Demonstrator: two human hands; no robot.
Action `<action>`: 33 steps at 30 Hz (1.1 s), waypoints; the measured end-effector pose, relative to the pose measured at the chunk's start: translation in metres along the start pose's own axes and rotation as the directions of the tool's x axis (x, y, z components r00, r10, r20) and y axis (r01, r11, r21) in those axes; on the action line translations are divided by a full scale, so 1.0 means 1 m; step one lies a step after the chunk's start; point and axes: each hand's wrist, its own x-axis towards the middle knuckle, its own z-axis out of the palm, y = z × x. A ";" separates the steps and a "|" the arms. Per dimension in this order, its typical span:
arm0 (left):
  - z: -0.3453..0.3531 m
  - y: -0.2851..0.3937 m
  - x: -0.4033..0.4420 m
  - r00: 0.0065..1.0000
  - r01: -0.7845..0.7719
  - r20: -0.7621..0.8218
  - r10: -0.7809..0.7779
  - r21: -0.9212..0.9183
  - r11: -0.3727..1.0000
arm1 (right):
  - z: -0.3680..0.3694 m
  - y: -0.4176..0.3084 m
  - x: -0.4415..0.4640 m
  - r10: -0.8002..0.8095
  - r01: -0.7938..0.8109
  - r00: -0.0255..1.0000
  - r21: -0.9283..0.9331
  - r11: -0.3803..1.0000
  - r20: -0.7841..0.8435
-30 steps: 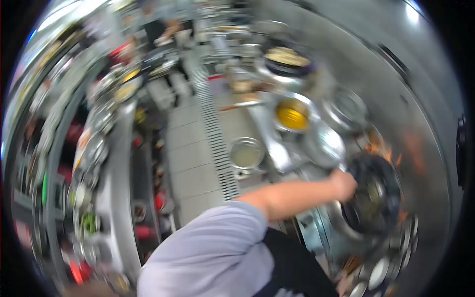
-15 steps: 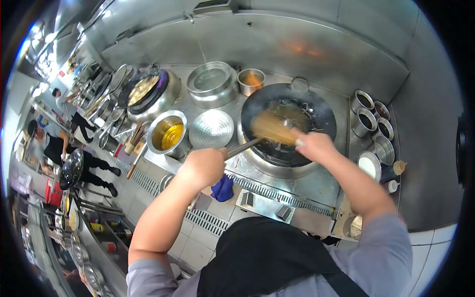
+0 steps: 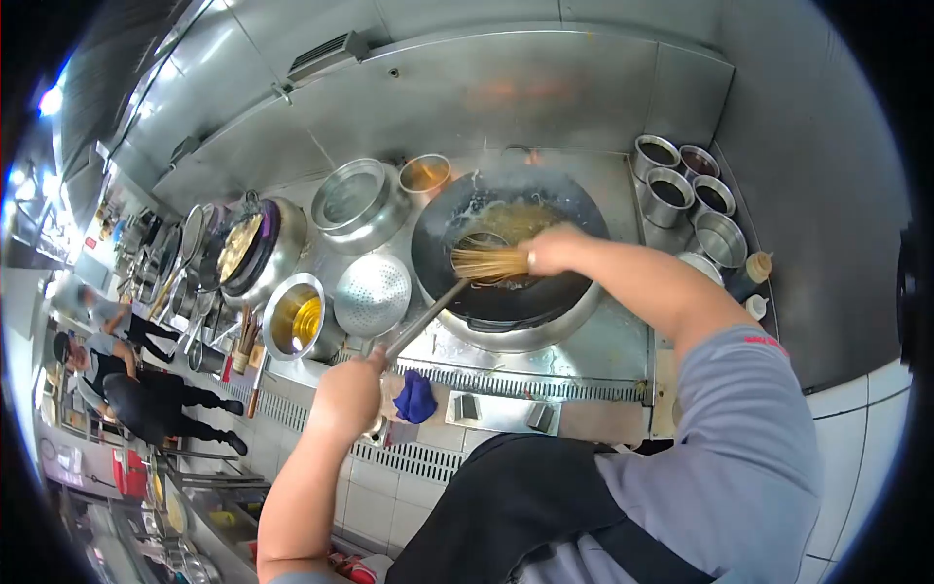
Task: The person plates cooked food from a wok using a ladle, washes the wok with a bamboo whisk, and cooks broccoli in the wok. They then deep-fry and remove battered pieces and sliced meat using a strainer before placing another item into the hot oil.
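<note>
My left hand (image 3: 347, 394) is closed around the long handle of a ladle (image 3: 425, 317), whose round head reaches into the wok. My right hand (image 3: 557, 249) grips a bamboo wok brush (image 3: 489, 263) by its end, above the wok. The bristles point left and overlap the ladle's head, partly hiding it. Under both tools the dark wok (image 3: 574, 200) sits on the burner, with murky liquid in it and steam rising.
Left of the wok are a perforated strainer (image 3: 373, 295), a pot of yellow oil (image 3: 275, 310), and a lidded-looking steel pot (image 3: 318, 202). Sauce containers (image 3: 668, 193) and squeeze bottles (image 3: 754, 271) stand at right. A purple cloth (image 3: 415, 397) hangs in front. Two people work far left.
The view has turned, shifting the stove leftward. My right hand and the brush have moved toward the back of the wok, and the ladle head now shows beside the bristles.
</note>
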 end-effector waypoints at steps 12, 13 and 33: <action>0.170 -0.008 -0.028 0.765 0.521 -0.151 -0.626 -0.425 0.740 | 0.015 -0.001 -0.060 0.269 -0.164 0.934 0.390 0.906 -0.234; 0.182 -0.016 -0.032 0.779 0.493 -0.123 -0.614 -0.485 0.722 | 0.010 0.013 -0.062 0.200 -0.177 0.957 0.123 0.977 -0.208; 0.178 -0.035 -0.039 0.835 0.306 0.009 -0.550 -0.839 0.450 | 0.008 -0.082 0.029 0.019 -0.008 0.938 0.033 0.999 -0.345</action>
